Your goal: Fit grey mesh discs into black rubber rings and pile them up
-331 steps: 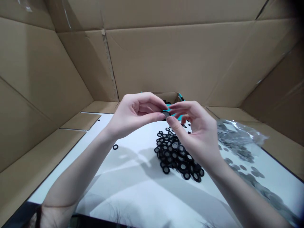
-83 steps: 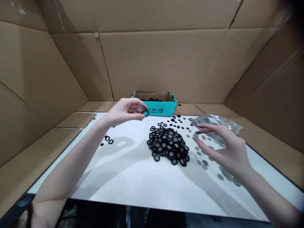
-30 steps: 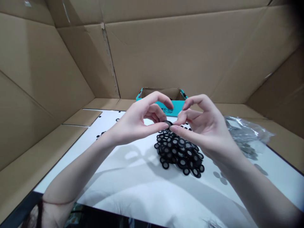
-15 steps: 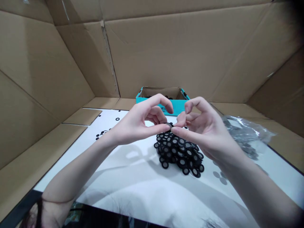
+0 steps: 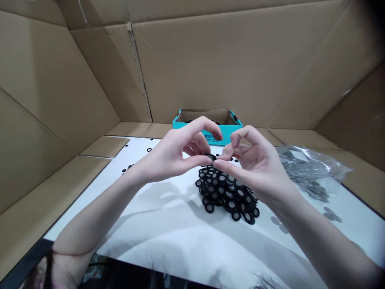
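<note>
Between my two hands is a small black ring (image 5: pixel 211 157), pinched at its left side by the thumb and fingers of my left hand (image 5: pixel 183 154). The thumb and a finger of my right hand (image 5: pixel 249 160) grip its right side. Both index fingers are curled above it, off the ring. Just below and behind the fingertips lies a pile of black rings with grey centres (image 5: pixel 227 194) on the white surface (image 5: pixel 168 237).
A turquoise box (image 5: pixel 230 130) with dark pieces inside stands behind my hands. A clear plastic bag (image 5: pixel 315 164) with grey discs (image 5: pixel 315 190) lies at the right. Loose grey discs (image 5: pixel 332 214) and a few black bits are scattered about. Cardboard walls (image 5: pixel 228 72) surround the surface.
Both hands have shifted slightly to the left with the ring, which now appears more edge-on. My right hand's fingers have moved a little closer to the left hand.
</note>
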Demonstrator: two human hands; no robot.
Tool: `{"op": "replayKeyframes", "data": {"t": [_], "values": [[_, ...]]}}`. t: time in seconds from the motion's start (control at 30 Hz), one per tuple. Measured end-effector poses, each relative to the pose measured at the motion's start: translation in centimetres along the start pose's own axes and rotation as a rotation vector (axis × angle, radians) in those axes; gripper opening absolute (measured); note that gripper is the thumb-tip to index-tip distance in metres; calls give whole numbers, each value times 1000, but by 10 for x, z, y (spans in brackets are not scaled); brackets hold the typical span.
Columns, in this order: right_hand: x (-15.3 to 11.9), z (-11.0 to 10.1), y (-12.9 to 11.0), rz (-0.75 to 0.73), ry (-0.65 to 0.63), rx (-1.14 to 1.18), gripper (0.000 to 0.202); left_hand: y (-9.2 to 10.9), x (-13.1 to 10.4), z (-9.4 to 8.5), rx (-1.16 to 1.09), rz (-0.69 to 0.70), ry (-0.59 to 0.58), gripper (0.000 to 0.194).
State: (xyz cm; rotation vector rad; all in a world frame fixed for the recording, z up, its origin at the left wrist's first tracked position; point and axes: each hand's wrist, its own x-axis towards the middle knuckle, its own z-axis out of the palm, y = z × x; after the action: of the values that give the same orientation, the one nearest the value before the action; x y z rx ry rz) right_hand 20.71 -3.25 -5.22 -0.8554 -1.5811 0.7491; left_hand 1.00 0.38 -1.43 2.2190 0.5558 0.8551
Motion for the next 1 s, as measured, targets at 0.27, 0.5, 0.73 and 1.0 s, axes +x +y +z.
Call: {"op": "replayKeyframes", "data": {"t": [0.27,0.5,0.73,1.0], "values": [[3,-4,-4,39,41,29,36,1,0,5,-83,-41,89,31],[0,-5,-11,44,60,-101,37,2,-1,8,-29,11,73,28],[-4,4,-8,-44,78,-42,35,6,-2,6,69,37,-16,27],[-5,9,1,-121,90,-76,32,4,0,1,83,49,-102,30]]}}
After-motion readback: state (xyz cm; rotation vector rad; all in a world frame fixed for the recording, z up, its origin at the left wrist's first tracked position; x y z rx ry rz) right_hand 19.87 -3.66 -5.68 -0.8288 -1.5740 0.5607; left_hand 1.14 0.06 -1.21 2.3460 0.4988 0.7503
